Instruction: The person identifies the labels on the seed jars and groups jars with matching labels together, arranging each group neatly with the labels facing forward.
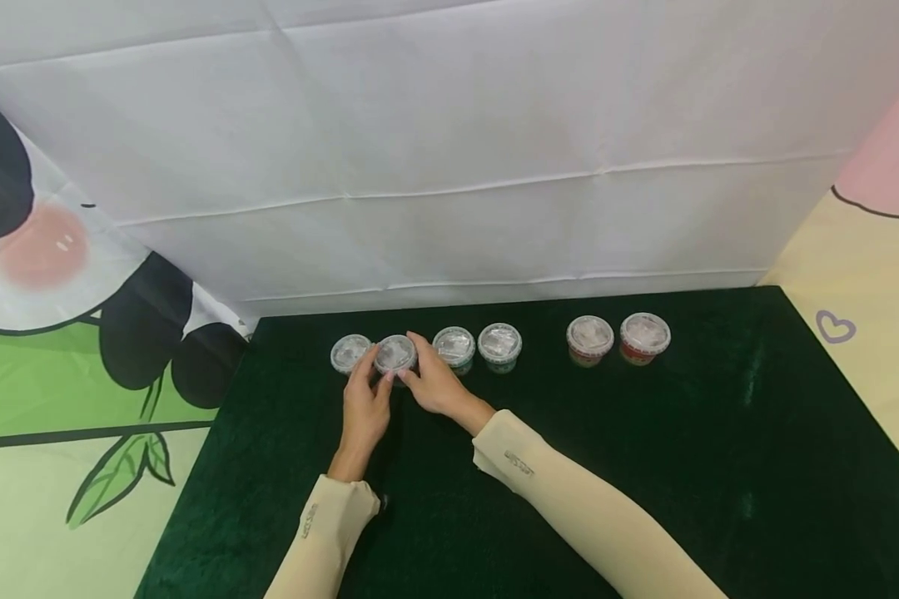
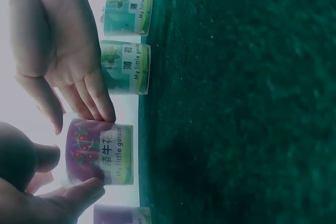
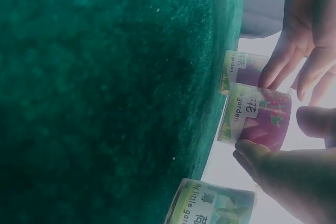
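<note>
Both hands are at one small clear-lidded plastic cup (image 1: 395, 353) with a purple "My little garden" label (image 2: 116, 153), toward the back left of the table. My left hand (image 1: 365, 409) holds its left side, thumb at the front. From the right, my right hand (image 1: 439, 384) holds the same cup between thumb and fingers. The cup looks upright, its lid uncovered between the hands. Just left of it stands a second purple cup (image 1: 349, 353), partly hidden by the left fingers. Right of the right hand are two teal-labelled cups, one nearer (image 1: 454, 344) and one farther (image 1: 500, 343).
Farther right along the same row stand two reddish cups, a left one (image 1: 589, 336) and a right one (image 1: 645, 334). Dark green cloth covers the table (image 1: 644, 466). A white curtain (image 1: 449, 166) hangs behind its back edge, with printed cartoon cloth (image 1: 45, 249) on the left.
</note>
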A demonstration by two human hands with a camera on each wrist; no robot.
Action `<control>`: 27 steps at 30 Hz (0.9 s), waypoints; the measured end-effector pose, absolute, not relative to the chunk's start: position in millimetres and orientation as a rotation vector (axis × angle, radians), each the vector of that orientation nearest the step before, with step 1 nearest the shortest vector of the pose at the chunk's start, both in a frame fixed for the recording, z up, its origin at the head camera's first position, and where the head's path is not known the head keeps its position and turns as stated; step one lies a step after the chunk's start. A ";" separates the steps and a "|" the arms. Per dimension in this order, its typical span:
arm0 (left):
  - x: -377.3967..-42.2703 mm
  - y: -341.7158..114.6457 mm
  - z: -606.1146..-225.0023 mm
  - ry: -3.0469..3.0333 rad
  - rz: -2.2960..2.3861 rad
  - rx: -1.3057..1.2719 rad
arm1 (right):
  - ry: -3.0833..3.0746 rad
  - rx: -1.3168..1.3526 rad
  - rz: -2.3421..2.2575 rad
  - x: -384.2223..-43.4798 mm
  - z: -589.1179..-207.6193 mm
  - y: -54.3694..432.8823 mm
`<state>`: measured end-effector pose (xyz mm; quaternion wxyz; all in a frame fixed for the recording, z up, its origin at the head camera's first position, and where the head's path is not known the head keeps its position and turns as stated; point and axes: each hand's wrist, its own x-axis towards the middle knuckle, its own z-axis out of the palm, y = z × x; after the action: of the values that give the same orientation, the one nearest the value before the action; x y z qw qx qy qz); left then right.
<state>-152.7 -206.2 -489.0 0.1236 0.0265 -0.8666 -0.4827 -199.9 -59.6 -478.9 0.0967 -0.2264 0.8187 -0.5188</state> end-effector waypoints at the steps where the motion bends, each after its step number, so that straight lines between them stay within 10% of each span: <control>1: -153.5 -206.4 -489.3 -2.529 -1.403 0.079 | 2.429 -0.675 -1.534 -200.7 -479.6 -60.7; 27: -154.2 -207.1 -493.8 -2.730 -0.818 -0.098 | 2.524 -0.718 -1.395 -206.4 -492.7 -71.0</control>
<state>-154.2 -207.1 -493.8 0.1444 -0.0342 -0.9473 -0.2838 -206.4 -71.0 -492.7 0.0848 -0.2407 0.8463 -0.4677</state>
